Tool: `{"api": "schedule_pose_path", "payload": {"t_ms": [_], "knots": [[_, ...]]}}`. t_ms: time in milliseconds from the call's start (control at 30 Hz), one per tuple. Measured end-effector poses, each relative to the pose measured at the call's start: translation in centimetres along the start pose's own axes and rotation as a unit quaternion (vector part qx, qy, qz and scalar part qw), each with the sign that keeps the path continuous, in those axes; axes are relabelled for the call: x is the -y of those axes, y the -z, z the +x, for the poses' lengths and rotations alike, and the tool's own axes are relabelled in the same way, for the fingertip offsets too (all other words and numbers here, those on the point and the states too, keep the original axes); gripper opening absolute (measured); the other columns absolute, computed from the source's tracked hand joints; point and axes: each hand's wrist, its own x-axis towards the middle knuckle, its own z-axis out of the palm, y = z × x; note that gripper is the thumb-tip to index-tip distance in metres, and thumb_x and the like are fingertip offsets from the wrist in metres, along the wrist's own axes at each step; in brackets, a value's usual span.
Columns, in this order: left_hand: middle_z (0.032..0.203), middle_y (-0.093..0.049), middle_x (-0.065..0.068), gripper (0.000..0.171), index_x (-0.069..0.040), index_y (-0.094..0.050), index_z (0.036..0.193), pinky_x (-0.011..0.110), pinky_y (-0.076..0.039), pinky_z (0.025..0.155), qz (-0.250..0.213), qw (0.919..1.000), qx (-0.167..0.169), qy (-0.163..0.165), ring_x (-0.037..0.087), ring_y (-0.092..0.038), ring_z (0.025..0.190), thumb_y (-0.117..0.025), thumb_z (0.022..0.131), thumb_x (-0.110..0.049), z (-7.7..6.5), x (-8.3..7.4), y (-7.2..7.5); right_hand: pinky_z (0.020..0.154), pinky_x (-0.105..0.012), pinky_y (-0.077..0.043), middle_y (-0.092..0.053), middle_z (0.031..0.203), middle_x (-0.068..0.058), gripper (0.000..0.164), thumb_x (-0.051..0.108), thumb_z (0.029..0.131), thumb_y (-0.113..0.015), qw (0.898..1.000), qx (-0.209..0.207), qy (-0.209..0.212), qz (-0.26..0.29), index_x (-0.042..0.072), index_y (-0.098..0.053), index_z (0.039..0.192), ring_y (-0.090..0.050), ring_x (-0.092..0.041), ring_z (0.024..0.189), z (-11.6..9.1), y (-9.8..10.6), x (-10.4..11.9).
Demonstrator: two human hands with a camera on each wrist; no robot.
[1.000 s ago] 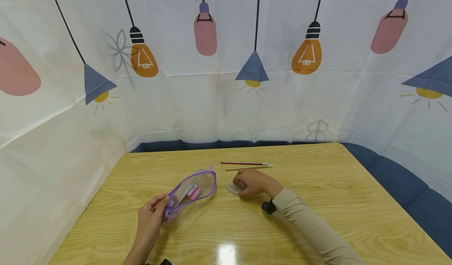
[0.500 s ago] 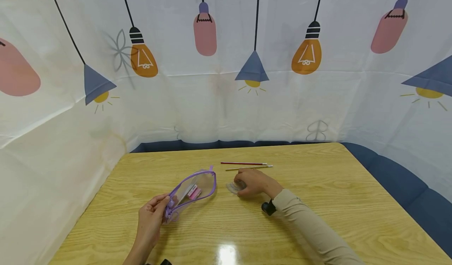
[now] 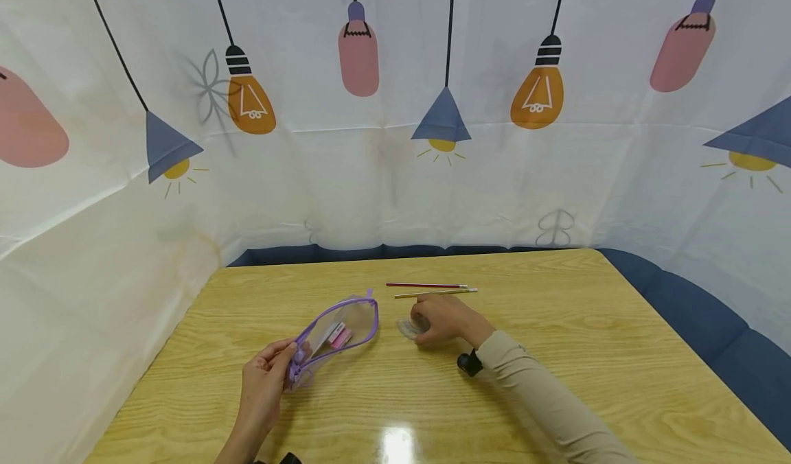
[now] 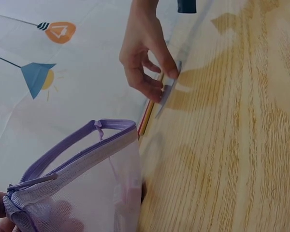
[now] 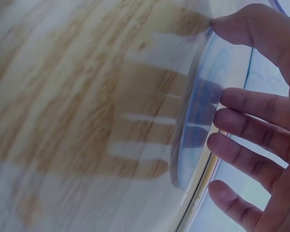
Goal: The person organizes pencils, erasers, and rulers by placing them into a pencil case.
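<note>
My left hand (image 3: 264, 381) pinches the near end of a see-through mesh pencil case (image 3: 375, 323) with purple trim, its zip open and mouth spread. Inside lie a pink-and-white eraser (image 3: 340, 336) and a pale flat strip. To the right, my right hand (image 3: 448, 320) bends low over the table, gripping a clear plastic protractor (image 3: 406, 329) at its edges. In the right wrist view the thumb sits at one end of the protractor (image 5: 195, 116) and the fingertips along its other side. From the left, the protractor (image 4: 168, 92) shows tilted close over the wood.
Just beyond my right hand lie two pencils, a dark red one (image 3: 426, 285) and a yellowish one (image 3: 432, 294). They rest on a wood-grain table (image 3: 556, 354). A white curtain (image 3: 383, 189) printed with lamps hangs behind, above a dark blue padded seat (image 3: 686, 313).
My right hand has shifted very slightly left over the protractor, so a little less of it shows. The left hand and pencil case hold still.
</note>
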Motion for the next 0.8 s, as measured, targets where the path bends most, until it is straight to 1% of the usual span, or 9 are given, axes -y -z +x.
{"api": "schedule_pose_path", "payload": {"t_ms": [133,400,567,800], "knots": [[0.084,-0.072,0.002,0.015,-0.002,-0.069,0.104,0.026,-0.055,0.059,-0.005,1.0000,0.001,0.001,0.015,-0.068,0.074,-0.061,0.097,-0.012,-0.02,0.00,0.00,0.064,-0.028,-0.044,-0.053,0.093,0.006,0.035,0.041,0.080,-0.076,1.000,0.005,0.001,0.006,0.016,-0.069,0.104,-0.046,-0.008,0.074,0.01,-0.02,-0.22],[0.085,-0.072,0.002,0.016,-0.001,-0.068,0.105,0.026,-0.055,0.060,-0.006,1.0000,0.001,0.006,0.014,-0.068,0.074,-0.062,0.097,-0.013,-0.08,-0.11,-0.03,0.063,-0.027,-0.043,-0.052,0.090,0.007,0.032,0.037,0.078,-0.077,0.999,0.011,-0.005,0.032,0.015,-0.069,0.101,-0.047,-0.009,0.073,0.07,0.20,-0.30],[0.086,-0.072,0.003,0.019,0.001,-0.068,0.107,0.026,-0.055,0.060,-0.007,1.0000,0.005,0.004,0.015,-0.068,0.074,-0.062,0.097,-0.013,-0.11,-0.13,0.01,0.063,-0.027,-0.043,-0.052,0.090,0.008,0.032,0.037,0.078,-0.077,0.999,0.011,-0.011,0.032,0.016,-0.067,0.099,-0.047,-0.009,0.073,0.11,0.12,-0.24],[0.085,-0.072,0.003,0.017,0.000,-0.068,0.106,0.026,-0.055,0.060,-0.006,1.0000,0.002,0.002,0.015,-0.068,0.074,-0.062,0.097,-0.013,-0.15,-0.09,0.05,0.058,-0.027,-0.041,-0.049,0.082,0.009,0.031,0.038,0.075,-0.077,1.000,0.000,-0.009,0.022,0.016,-0.062,0.092,-0.045,-0.009,0.069,0.13,0.04,-0.11]]}}
